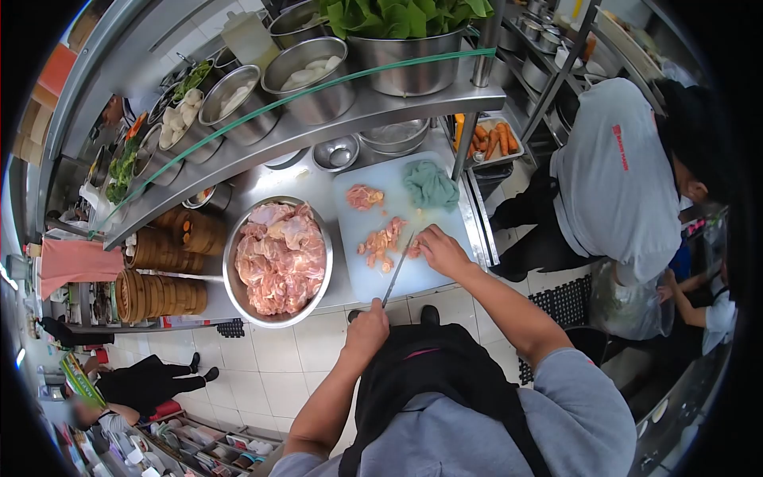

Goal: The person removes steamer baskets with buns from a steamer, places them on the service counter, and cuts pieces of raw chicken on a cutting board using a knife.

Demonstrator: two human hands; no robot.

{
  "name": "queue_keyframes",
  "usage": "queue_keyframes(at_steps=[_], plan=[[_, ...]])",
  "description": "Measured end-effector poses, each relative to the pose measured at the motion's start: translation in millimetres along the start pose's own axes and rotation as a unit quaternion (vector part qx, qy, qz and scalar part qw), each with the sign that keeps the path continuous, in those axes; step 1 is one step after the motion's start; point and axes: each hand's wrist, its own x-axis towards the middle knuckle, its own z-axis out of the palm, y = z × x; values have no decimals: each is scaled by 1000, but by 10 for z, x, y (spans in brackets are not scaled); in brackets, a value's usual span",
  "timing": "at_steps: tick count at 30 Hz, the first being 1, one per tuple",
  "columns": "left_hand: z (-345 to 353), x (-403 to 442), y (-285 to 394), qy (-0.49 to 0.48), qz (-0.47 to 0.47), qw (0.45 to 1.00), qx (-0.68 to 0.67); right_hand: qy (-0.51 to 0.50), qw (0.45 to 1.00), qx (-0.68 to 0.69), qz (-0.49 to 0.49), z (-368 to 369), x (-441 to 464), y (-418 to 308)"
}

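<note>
My left hand (366, 327) is closed round the handle of a kitchen knife (396, 272), whose blade points away from me over a white cutting board (354, 274). Beside the blade, my right hand (442, 250) has its fingers curled down on a small piece of raw chicken (414, 250). Cut chicken pieces (383, 241) lie just left of the knife. Farther back on the board sit a larger chicken piece (364, 196) and a crumpled green cloth (431, 185). To the left, a big steel bowl (230, 280) is heaped with raw chicken meat (278, 254).
Bamboo steamers (163, 296) are stacked left of the bowl. A steel shelf (318, 131) with several pots overhangs the counter's back. A tray of carrots (494, 141) is at the back right. One person (616, 175) stands close on the right, another (139, 389) at lower left.
</note>
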Motion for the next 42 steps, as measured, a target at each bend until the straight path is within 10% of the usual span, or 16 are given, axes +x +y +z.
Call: queue_keyframes(at_steps=[25, 42], plan=[[442, 349, 30, 3, 20, 995, -96, -47, 983, -155, -87, 141, 43, 70], [-81, -176, -306, 33, -31, 998, -32, -27, 998, -29, -51, 291, -4, 6]])
